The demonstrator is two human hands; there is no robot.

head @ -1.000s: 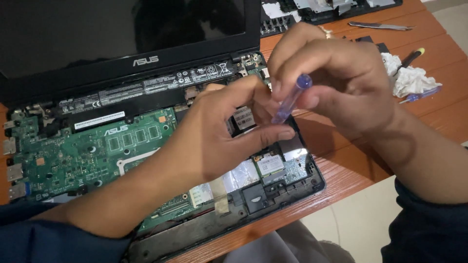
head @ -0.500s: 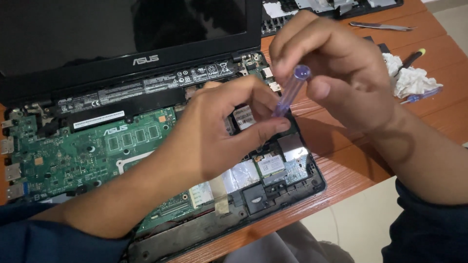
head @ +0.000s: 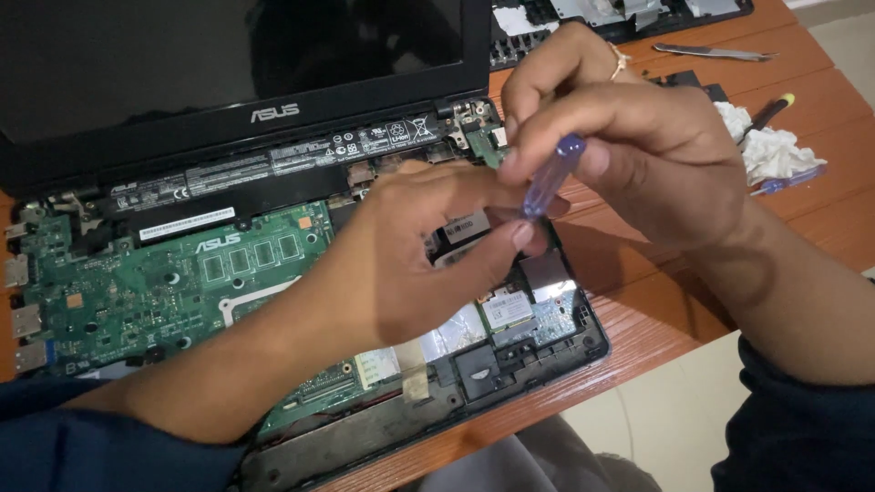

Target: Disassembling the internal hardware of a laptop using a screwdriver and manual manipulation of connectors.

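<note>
Head view: right hand [head: 638, 155] pinching blue-handled screwdriver [head: 550, 175], shaft tilting down-left toward opened laptop [head: 510, 364]; left hand [head: 428, 255] fingertips closing around its lower end.

Left hand [head: 410, 264]: palm down, fingers curled, thumb and forefinger tips pinched together toward the right
Right hand [head: 638, 150]: raised above the left, fingers bent in a pinch grip, thumb pressed forward
Forearms: both angled inward, dark sleeves at the elbows
</note>
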